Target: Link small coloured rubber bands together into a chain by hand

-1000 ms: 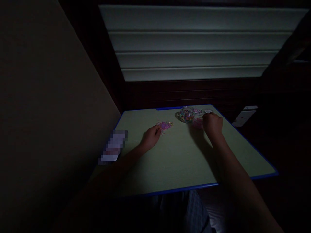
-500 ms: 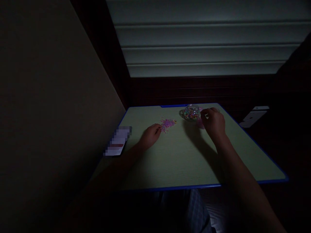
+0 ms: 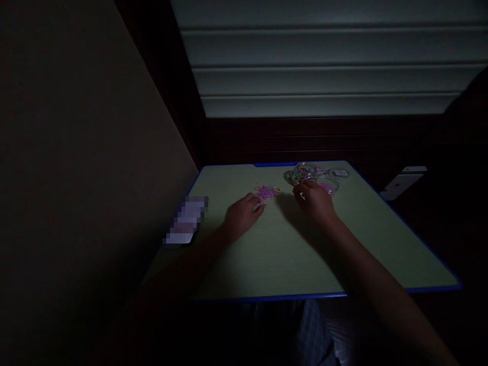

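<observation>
A pink-purple spiky cluster (image 3: 266, 192) with a small gold-coloured piece at its right end lies on the table, left of the middle. My left hand (image 3: 243, 216) is at its near left edge, with thumb and fingers closed around some of its pale strands. My right hand (image 3: 317, 202) hovers to the right of the cluster, thumb and fingertips pinched together. Whatever is between those fingertips is too small and dark to make out. Behind my right hand stand a clear round jar (image 3: 305, 169) of multicoloured small pieces and a clear shallow dish (image 3: 328, 187) with pink bits.
A clear round lid (image 3: 339, 174) with a pale label lies at the back right. A phone (image 3: 186, 221), blurred out, rests at the left edge. The pale table (image 3: 282, 264) has a blue rim. A white box-like object (image 3: 404, 183) is beyond the right edge.
My right hand has moved left and nearer, away from the pink dish and towards the cluster, uncovering the dish and lid. My left hand has shifted slightly right against the cluster.
</observation>
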{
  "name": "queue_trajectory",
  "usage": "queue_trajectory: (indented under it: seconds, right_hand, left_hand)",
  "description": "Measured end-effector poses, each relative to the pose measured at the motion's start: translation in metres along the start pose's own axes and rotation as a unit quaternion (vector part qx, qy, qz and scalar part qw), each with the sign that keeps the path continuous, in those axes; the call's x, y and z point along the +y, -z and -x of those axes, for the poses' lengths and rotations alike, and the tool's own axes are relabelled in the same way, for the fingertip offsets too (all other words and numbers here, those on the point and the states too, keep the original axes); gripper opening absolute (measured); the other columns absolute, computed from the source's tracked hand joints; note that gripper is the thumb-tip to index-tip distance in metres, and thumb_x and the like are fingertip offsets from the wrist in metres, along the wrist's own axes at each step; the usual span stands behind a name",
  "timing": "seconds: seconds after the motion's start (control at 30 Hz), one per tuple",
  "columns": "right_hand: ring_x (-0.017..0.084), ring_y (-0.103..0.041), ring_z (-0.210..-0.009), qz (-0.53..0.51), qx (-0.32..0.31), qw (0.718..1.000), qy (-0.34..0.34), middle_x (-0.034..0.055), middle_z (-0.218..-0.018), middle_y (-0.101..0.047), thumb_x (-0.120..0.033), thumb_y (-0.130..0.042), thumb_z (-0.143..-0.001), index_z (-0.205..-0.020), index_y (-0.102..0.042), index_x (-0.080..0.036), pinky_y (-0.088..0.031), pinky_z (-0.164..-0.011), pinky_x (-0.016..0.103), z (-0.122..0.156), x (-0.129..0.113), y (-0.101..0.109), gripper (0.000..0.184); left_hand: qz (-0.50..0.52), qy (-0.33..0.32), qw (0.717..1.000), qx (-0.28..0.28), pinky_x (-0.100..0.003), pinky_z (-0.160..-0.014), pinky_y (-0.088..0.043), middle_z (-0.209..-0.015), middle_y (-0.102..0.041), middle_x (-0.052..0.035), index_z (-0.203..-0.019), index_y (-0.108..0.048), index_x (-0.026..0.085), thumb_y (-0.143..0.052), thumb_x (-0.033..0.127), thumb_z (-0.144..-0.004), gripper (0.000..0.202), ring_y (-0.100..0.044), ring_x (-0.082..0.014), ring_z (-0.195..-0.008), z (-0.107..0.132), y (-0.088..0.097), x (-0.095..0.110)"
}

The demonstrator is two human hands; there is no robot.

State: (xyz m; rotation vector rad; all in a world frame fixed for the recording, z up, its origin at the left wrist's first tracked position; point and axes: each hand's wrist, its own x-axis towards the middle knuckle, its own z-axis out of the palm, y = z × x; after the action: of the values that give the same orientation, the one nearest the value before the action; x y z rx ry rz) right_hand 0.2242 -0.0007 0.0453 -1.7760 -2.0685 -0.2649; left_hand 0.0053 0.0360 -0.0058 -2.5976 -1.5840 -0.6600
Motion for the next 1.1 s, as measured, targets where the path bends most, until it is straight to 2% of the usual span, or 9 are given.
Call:
queue_trajectory:
  seconds: [0.3,0.5,0.73,0.93,1.1]
  right_hand:
    - [0.017,-0.060,-0.082,0.008,0.001,1.000,-0.009,0.0084,-0.100,-0.065,-0.027,-0.039,-0.090,-0.096,-0.065,-0.019,-0.035,-0.063,0.026,0.000,0.001,0.000,0.028]
    - [0.018,-0.060,-0.082,0.004,-0.001,1.000,-0.016,0.0089,-0.102,-0.065,-0.026,-0.039,-0.090,-0.095,-0.065,-0.019,-0.035,-0.063,0.025,0.000,0.002,0.000,0.028]
    - [0.017,-0.059,-0.082,-0.005,0.004,1.000,-0.011,0.0089,-0.100,-0.065,-0.026,-0.039,-0.090,-0.095,-0.065,-0.018,-0.034,-0.062,0.025,0.001,0.002,0.003,0.027]
    - [0.017,-0.058,-0.077,0.001,0.002,1.000,-0.017,0.0086,-0.099,-0.064,-0.026,-0.039,-0.089,-0.096,-0.065,-0.019,-0.032,-0.059,0.025,0.001,0.002,0.003,0.027]
    - [0.017,-0.058,-0.075,-0.020,-0.001,1.000,-0.022,0.0090,-0.095,-0.064,-0.026,-0.041,-0.089,-0.094,-0.066,-0.018,-0.035,-0.060,0.025,0.000,0.003,0.000,0.027]
  left_hand:
    - [-0.041,-0.025,0.999,-0.014,-0.022,-0.072,-0.043,-0.094,-0.061,-0.0023,-0.095,-0.062,0.022,-0.040,0.033,-0.091,0.026,-0.060,-0.0124,-0.083,0.001,-0.002,-0.001]
    - [-0.045,-0.025,0.999,-0.014,-0.023,-0.070,-0.043,-0.093,-0.062,-0.0024,-0.093,-0.063,0.021,-0.040,0.040,-0.091,0.030,-0.060,-0.0130,-0.081,0.001,-0.003,-0.002]
    - [-0.056,-0.029,0.998,-0.015,-0.024,-0.068,-0.042,-0.090,-0.061,-0.0026,-0.091,-0.063,0.021,-0.037,0.030,-0.092,0.027,-0.059,-0.0132,-0.078,0.000,-0.004,-0.003]
    - [0.039,-0.006,0.998,0.039,-0.022,-0.070,-0.043,-0.084,-0.060,-0.0020,-0.085,-0.063,0.021,-0.043,0.026,-0.088,0.021,-0.058,-0.0123,-0.076,0.000,-0.005,-0.010]
    - [0.111,0.007,0.989,0.101,-0.023,-0.065,-0.042,-0.079,-0.058,-0.0014,-0.085,-0.062,0.019,-0.044,0.026,-0.088,0.019,-0.054,-0.0118,-0.069,-0.002,-0.006,-0.015]
